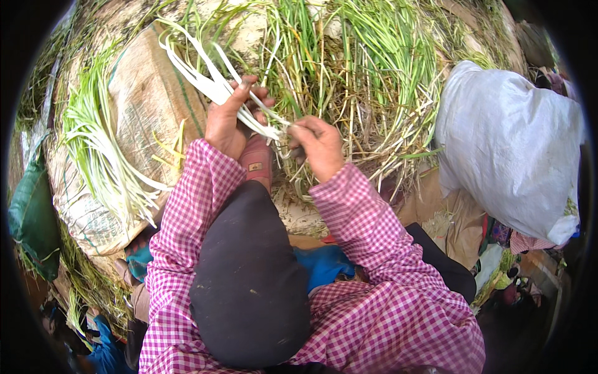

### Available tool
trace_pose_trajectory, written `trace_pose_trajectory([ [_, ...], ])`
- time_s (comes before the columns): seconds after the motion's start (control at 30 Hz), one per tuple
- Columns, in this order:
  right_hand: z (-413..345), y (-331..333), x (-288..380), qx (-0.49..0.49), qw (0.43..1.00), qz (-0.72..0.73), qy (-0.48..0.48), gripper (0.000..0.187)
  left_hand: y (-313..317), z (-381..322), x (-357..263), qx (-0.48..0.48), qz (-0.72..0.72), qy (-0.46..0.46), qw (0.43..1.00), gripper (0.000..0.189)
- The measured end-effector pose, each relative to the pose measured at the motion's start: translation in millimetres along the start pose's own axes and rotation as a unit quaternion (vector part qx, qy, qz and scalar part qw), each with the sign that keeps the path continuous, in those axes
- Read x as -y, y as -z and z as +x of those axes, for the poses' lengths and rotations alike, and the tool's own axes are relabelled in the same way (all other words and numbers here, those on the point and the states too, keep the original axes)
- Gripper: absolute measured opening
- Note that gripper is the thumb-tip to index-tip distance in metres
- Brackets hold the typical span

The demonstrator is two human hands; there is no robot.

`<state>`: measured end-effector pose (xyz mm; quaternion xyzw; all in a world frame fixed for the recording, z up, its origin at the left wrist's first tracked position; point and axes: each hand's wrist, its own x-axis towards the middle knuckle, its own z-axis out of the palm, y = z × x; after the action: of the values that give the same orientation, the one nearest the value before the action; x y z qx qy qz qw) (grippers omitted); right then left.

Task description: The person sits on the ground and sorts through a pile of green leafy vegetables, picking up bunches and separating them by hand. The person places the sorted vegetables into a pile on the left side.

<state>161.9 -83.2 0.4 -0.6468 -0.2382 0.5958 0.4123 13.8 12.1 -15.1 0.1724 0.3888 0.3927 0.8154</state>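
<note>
A small bunch of white leafy stalks (205, 84), probably a chive or leek kind, lies across the palm of my left hand (233, 112). The fingers are curled around it. At the lower end of the bunch, my right hand (315, 142) pinches the stalk ends (275, 133) between thumb and fingertips. Beyond both hands spreads a heap of green stalks (355, 84), tangled with brown, dry stems. On the woven sack (149, 84) to the left rests a loose bundle of pale stalks (105, 154).
A stuffed white sack (509, 145) stands at the right. Yellowed leaf scraps (173, 145) lie on the woven sack beside my left forearm. A green sack (35, 210) is at the far left. My pink shoe (258, 163) sits under my hands. Other people's clothing (107, 346) shows at the lower left.
</note>
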Motion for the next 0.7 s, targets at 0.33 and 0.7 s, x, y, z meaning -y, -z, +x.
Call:
trace_pose_trajectory([
  [0.33,47,90,-39,-0.317,0.931,-0.176,-0.051,0.012,-8,-4,0,-0.013,0.066,0.062,0.996,0.023],
  [0.7,59,128,-15,-0.324,0.945,0.025,0.033,0.014,-1,6,4,-0.010,-0.028,0.061,0.998,0.015],
])
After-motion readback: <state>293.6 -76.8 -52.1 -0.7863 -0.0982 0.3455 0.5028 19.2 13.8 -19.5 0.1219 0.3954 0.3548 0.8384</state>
